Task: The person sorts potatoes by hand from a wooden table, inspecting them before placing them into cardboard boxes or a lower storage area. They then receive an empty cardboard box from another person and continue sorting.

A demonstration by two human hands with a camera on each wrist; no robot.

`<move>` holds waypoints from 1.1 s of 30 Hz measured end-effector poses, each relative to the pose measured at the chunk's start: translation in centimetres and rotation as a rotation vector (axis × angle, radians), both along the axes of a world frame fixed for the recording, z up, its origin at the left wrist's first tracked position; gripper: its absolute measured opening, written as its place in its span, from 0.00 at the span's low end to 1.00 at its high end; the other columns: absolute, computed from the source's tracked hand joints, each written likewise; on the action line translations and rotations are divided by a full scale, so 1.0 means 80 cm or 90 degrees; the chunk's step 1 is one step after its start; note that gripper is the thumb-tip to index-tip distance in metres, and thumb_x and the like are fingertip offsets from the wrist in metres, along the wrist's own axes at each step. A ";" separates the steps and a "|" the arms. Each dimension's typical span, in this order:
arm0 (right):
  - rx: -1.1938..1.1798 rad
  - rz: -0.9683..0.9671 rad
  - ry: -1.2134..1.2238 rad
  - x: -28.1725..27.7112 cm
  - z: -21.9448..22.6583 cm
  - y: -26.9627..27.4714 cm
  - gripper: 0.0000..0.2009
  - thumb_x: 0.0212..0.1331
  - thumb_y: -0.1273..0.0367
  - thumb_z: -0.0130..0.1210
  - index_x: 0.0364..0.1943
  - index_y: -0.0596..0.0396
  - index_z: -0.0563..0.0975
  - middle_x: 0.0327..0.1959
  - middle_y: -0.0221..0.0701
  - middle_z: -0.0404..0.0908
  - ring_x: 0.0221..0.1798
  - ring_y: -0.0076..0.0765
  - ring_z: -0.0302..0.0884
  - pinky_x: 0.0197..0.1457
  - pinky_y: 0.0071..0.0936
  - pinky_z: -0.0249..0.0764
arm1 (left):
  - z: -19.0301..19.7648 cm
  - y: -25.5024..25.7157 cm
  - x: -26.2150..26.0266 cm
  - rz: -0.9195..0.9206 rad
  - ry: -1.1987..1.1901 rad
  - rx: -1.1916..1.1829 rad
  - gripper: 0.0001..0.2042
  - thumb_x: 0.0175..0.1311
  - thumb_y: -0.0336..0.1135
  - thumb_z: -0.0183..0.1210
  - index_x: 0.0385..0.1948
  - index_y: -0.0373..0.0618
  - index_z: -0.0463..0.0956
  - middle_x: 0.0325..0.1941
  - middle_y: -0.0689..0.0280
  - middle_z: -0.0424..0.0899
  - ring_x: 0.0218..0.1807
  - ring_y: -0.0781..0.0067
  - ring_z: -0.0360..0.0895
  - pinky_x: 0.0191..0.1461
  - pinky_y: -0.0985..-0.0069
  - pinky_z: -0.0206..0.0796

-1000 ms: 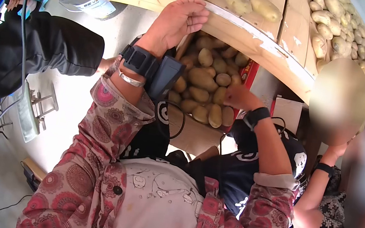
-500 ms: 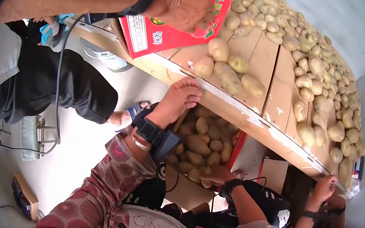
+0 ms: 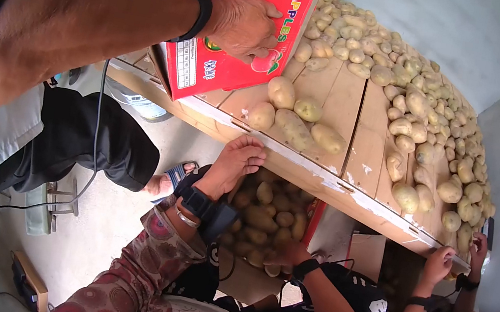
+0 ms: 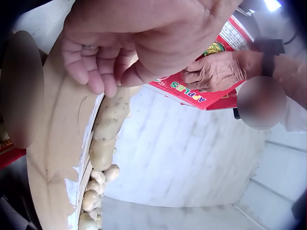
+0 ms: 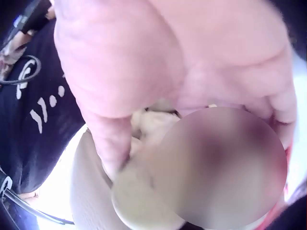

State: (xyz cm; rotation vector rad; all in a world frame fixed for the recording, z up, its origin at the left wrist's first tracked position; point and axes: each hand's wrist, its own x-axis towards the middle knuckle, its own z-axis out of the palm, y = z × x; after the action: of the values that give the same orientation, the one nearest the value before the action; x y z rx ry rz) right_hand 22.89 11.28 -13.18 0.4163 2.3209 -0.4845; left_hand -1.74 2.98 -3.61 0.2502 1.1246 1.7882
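In the head view my left hand rests at the front edge of the wooden tabletop, fingers loosely bent. The left wrist view shows nothing held in it; its fingertips are right by the edge, near a potato. Below the tabletop, my right hand reaches into an open carton of potatoes. From the right wrist view, its thumb lies against a pale potato with the fingers curling down on the far side; a blurred patch hides much of the grasp.
Another person's hand presses on a red apple box at the back left. Loose potatoes lie near it, and a large heap covers the right side. Two more hands are at the right table end. A cable hangs at left.
The head view has swung up toward the tabletop. Another person's arm has come in at upper left onto the red box. My right hand has gone lower among the potatoes; my left stays at the edge.
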 end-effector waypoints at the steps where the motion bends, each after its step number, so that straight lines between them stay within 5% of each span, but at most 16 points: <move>1: -0.026 -0.001 0.068 -0.013 0.016 0.004 0.29 0.44 0.43 0.58 0.38 0.56 0.80 0.35 0.44 0.82 0.42 0.48 0.80 0.45 0.39 0.75 | 0.001 0.001 -0.002 -0.003 -0.002 0.009 0.04 0.63 0.28 0.53 0.38 0.47 0.73 0.31 0.69 0.81 0.31 0.81 0.78 0.33 0.84 0.69; 4: -0.204 -0.167 0.413 -0.047 0.101 0.013 0.19 0.53 0.58 0.60 0.42 0.58 0.77 0.33 0.39 0.81 0.37 0.41 0.80 0.42 0.34 0.76 | 0.004 0.000 0.000 0.071 -0.004 0.026 0.05 0.63 0.28 0.53 0.39 0.48 0.72 0.32 0.68 0.81 0.31 0.80 0.78 0.34 0.83 0.70; 5: -0.206 -0.162 0.410 -0.052 0.120 0.015 0.19 0.53 0.58 0.60 0.42 0.58 0.77 0.33 0.39 0.81 0.37 0.41 0.80 0.42 0.34 0.76 | 0.000 0.001 -0.002 0.104 -0.012 0.039 0.06 0.63 0.28 0.53 0.40 0.48 0.71 0.32 0.68 0.81 0.31 0.80 0.78 0.34 0.81 0.71; 7: -0.403 -0.351 0.504 -0.068 0.146 0.017 0.14 0.54 0.67 0.60 0.42 0.58 0.75 0.31 0.33 0.80 0.34 0.28 0.78 0.41 0.25 0.75 | 0.003 0.002 -0.007 0.155 -0.008 0.044 0.07 0.63 0.28 0.53 0.41 0.47 0.70 0.33 0.67 0.81 0.32 0.78 0.79 0.36 0.80 0.72; 9: -0.386 -0.346 0.525 -0.072 0.159 0.016 0.13 0.54 0.69 0.60 0.42 0.58 0.76 0.31 0.31 0.79 0.35 0.24 0.76 0.41 0.23 0.74 | 0.010 -0.005 -0.013 0.206 -0.005 0.043 0.08 0.63 0.28 0.52 0.42 0.47 0.69 0.35 0.66 0.81 0.34 0.76 0.79 0.38 0.78 0.73; 11: -0.359 -0.335 0.522 -0.073 0.170 0.019 0.11 0.55 0.70 0.60 0.42 0.57 0.76 0.33 0.30 0.79 0.37 0.21 0.75 0.43 0.22 0.73 | 0.026 -0.004 -0.036 0.371 -0.019 0.131 0.09 0.64 0.27 0.48 0.45 0.42 0.66 0.43 0.60 0.77 0.44 0.68 0.78 0.49 0.72 0.72; 14: -0.354 -0.308 0.546 -0.073 0.174 0.018 0.11 0.55 0.71 0.59 0.42 0.57 0.76 0.34 0.30 0.79 0.37 0.21 0.75 0.42 0.21 0.73 | 0.028 -0.014 -0.083 0.452 -0.069 0.122 0.10 0.64 0.25 0.43 0.46 0.38 0.63 0.51 0.54 0.71 0.55 0.59 0.71 0.59 0.66 0.67; 16: -0.400 -0.326 0.566 -0.071 0.163 0.019 0.11 0.54 0.71 0.59 0.41 0.58 0.76 0.35 0.30 0.79 0.37 0.22 0.75 0.42 0.21 0.73 | 0.028 -0.008 -0.101 0.422 -0.061 0.121 0.10 0.63 0.23 0.40 0.45 0.35 0.63 0.53 0.53 0.68 0.59 0.55 0.67 0.61 0.64 0.64; 18: -0.446 -0.341 0.591 -0.074 0.159 0.023 0.11 0.54 0.72 0.59 0.41 0.58 0.76 0.35 0.31 0.79 0.38 0.22 0.75 0.41 0.21 0.73 | 0.014 0.001 -0.132 0.338 -0.048 0.079 0.16 0.58 0.21 0.47 0.49 0.40 0.62 0.51 0.59 0.70 0.54 0.59 0.71 0.56 0.66 0.65; 20: -0.443 -0.347 0.553 -0.070 0.158 0.025 0.09 0.57 0.74 0.57 0.42 0.57 0.76 0.36 0.24 0.77 0.39 0.15 0.71 0.45 0.17 0.70 | 0.023 0.014 -0.150 0.266 -0.041 0.118 0.14 0.57 0.20 0.49 0.46 0.41 0.66 0.51 0.62 0.72 0.53 0.60 0.71 0.56 0.67 0.65; 23: -0.357 -0.296 0.588 -0.064 0.171 0.028 0.10 0.56 0.74 0.58 0.43 0.57 0.76 0.36 0.27 0.78 0.38 0.18 0.72 0.44 0.18 0.70 | 0.055 0.033 -0.162 0.063 -0.013 0.275 0.17 0.58 0.18 0.50 0.50 0.39 0.67 0.52 0.61 0.74 0.55 0.60 0.71 0.61 0.61 0.64; 27: -0.259 -0.271 0.621 -0.055 0.163 0.043 0.11 0.55 0.74 0.58 0.43 0.56 0.76 0.37 0.29 0.79 0.40 0.21 0.74 0.45 0.20 0.71 | 0.079 0.042 -0.133 0.080 0.007 0.280 0.15 0.61 0.18 0.49 0.49 0.39 0.68 0.52 0.61 0.75 0.56 0.62 0.72 0.62 0.60 0.67; 29: -0.273 -0.464 0.821 -0.061 0.168 0.051 0.13 0.51 0.73 0.60 0.43 0.55 0.76 0.38 0.35 0.79 0.40 0.35 0.79 0.42 0.27 0.75 | 0.083 0.054 -0.128 0.046 0.020 0.263 0.17 0.61 0.20 0.51 0.52 0.38 0.65 0.55 0.60 0.73 0.57 0.61 0.72 0.61 0.63 0.69; 30: -0.137 -0.413 0.902 -0.065 0.176 0.071 0.19 0.49 0.71 0.62 0.48 0.53 0.74 0.47 0.38 0.76 0.48 0.43 0.75 0.49 0.34 0.73 | 0.083 0.059 -0.127 0.025 0.029 0.246 0.19 0.62 0.22 0.52 0.56 0.38 0.63 0.58 0.58 0.71 0.58 0.61 0.72 0.60 0.66 0.70; 31: 0.181 -0.308 0.954 -0.075 0.179 0.089 0.24 0.49 0.66 0.63 0.53 0.52 0.71 0.56 0.43 0.69 0.57 0.48 0.69 0.57 0.38 0.68 | 0.080 0.079 -0.134 -0.024 -0.002 0.237 0.21 0.62 0.23 0.54 0.57 0.40 0.62 0.58 0.59 0.71 0.58 0.64 0.73 0.59 0.71 0.72; 33: 0.081 -0.370 0.876 -0.106 0.192 0.113 0.26 0.49 0.64 0.63 0.54 0.51 0.70 0.58 0.45 0.66 0.58 0.50 0.67 0.60 0.40 0.65 | 0.069 0.108 -0.139 -0.046 -0.008 0.205 0.20 0.62 0.25 0.53 0.57 0.41 0.63 0.58 0.60 0.71 0.57 0.65 0.72 0.59 0.71 0.71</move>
State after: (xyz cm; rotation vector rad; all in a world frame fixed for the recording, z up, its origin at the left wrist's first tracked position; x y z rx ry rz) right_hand 14.43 20.32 2.21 1.0762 3.5355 -1.1661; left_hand -12.85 11.66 1.93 0.4646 0.8038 1.8984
